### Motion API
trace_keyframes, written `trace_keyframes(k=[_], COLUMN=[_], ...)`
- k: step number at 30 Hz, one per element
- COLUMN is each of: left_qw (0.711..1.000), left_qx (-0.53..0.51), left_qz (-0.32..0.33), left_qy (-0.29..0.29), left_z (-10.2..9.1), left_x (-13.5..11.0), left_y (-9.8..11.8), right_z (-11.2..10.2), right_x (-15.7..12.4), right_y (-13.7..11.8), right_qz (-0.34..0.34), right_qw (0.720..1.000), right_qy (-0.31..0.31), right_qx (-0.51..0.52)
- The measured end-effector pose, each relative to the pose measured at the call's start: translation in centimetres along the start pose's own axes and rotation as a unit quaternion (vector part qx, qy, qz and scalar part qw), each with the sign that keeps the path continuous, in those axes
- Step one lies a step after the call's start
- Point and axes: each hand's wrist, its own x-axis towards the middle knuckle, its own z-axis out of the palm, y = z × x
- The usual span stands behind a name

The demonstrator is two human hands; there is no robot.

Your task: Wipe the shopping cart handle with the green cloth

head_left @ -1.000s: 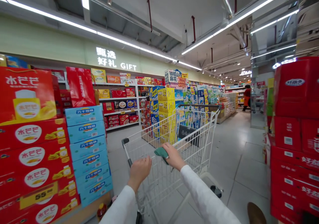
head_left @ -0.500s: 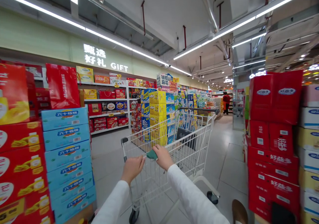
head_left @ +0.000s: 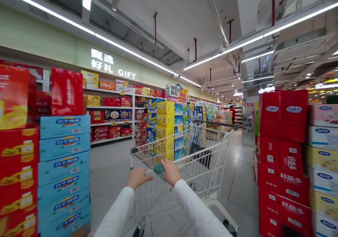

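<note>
A white wire shopping cart (head_left: 208, 166) stands before me, turned sideways, with its dark push handle (head_left: 216, 124) at the far right. My left hand (head_left: 138, 178) is closed over the near top rim of the basket, its thumb pointing right. Just to its right, my right hand (head_left: 171, 172) is closed on a small green piece that looks like cloth (head_left: 158, 169), at the same rim. The fingertips of both hands are partly hidden. A dark panel (head_left: 200, 154) hangs inside the basket.
Blue cartons (head_left: 64, 159) and red cartons (head_left: 18, 180) are stacked at the left. Red boxes (head_left: 283, 180) rise on the right, beside pale cartons (head_left: 323, 159). Beyond the cart stands a yellow carton display (head_left: 165, 128). Far down the aisle is a person in red (head_left: 232, 114).
My left hand has gone from a pinch beside the green piece to lying over the rim, thumb out. The cart sits slightly further right in view, and the side stacks have shifted left.
</note>
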Motion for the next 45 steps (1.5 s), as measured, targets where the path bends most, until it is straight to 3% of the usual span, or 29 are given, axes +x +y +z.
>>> trace_keyframes(k=[3, 10, 14, 18, 20, 26, 28, 31, 34, 38, 41, 45], left_qw=[1.0, 0.999, 0.999, 0.998, 0.998, 1.0, 1.0, 0.999, 0.999, 1.0, 1.0, 1.0], left_qx=[0.0, -0.031, -0.029, -0.029, -0.022, 0.0, 0.002, -0.004, -0.007, 0.005, 0.021, 0.027], left_qz=[-0.01, 0.027, 0.017, 0.02, 0.011, -0.002, -0.001, 0.011, 0.018, 0.008, -0.008, 0.007], left_qy=[-0.004, -0.017, -0.024, -0.049, -0.051, -0.024, -0.025, -0.032, -0.032, -0.019, -0.01, -0.011], left_z=[0.2, -0.5, -0.8, -0.8, -0.7, -0.4, -0.4, -0.3, -0.1, -0.1, -0.2, -0.4], left_x=[0.3, -0.4, -0.6, -0.6, -0.6, -0.5, -0.6, -0.6, -0.8, -1.0, -1.2, -1.4], left_y=[0.2, -0.4, -0.7, -0.3, 0.0, 0.2, -0.1, -0.4, -0.1, 0.4, 0.4, 0.1], right_z=[0.5, 3.4, 2.0, 0.4, 0.5, 2.7, 2.6, 1.6, 0.9, 1.7, 2.5, 2.1], right_x=[0.3, 1.8, 1.2, 0.3, 0.2, 0.9, 0.8, 0.3, -0.3, -0.5, -0.4, -0.7], right_y=[-0.9, -5.8, -3.0, 0.8, 0.3, -6.3, -6.2, -3.8, -2.0, -3.8, -5.8, -4.5], right_qz=[-0.006, -0.019, -0.043, 0.017, 0.027, -0.002, -0.017, -0.05, -0.037, 0.004, -0.019, -0.071], right_qw=[1.0, 0.999, 0.998, 1.0, 0.999, 0.999, 0.999, 0.998, 0.998, 0.998, 0.998, 0.997], right_qy=[0.001, -0.008, -0.027, -0.019, -0.012, -0.016, -0.017, -0.031, -0.024, 0.013, 0.025, 0.02], right_qx=[-0.005, 0.04, 0.042, 0.011, -0.011, -0.029, -0.033, -0.036, -0.044, -0.058, -0.049, -0.029])
